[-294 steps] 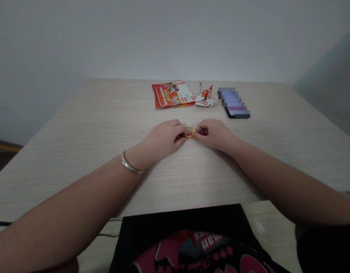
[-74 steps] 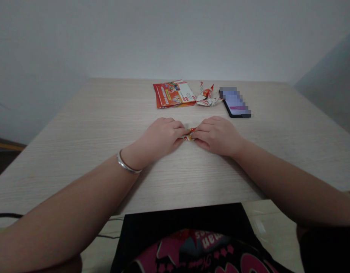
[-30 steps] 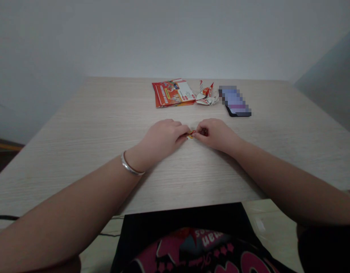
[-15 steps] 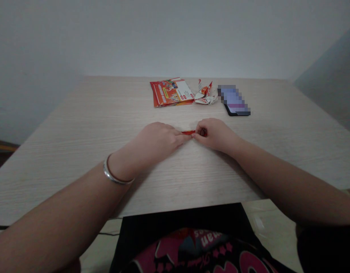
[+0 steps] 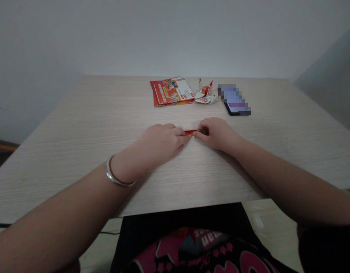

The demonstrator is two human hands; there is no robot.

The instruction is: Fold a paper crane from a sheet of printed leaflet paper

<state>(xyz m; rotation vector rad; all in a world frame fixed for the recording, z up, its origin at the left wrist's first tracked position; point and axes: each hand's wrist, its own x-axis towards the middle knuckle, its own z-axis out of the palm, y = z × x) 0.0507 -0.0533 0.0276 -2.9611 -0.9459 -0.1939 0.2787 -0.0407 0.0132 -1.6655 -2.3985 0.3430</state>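
Observation:
A small piece of folded red paper (image 5: 191,132) lies on the table between my hands, mostly covered by the fingers. From the left, my left hand (image 5: 165,142) presses its fingertips onto the paper, fingers close together and palm down. A silver bangle (image 5: 118,178) circles that wrist. On the other side, my right hand (image 5: 216,132) is curled, thumb and index finger pinching the paper's right end. A bit of yellow and white print shows at the near edge, between the fingertips.
Beyond my hands lies a stack of red printed leaflets (image 5: 169,93). Beside it stand folded paper shapes (image 5: 205,94) in white and red, and a phone (image 5: 234,100) with a blurred screen. The pale wooden table (image 5: 92,106) meets a wall at the back.
My left fingertips have drawn back slightly to the left, and my right thumb a little to the right. More of the paper's near edge shows between them.

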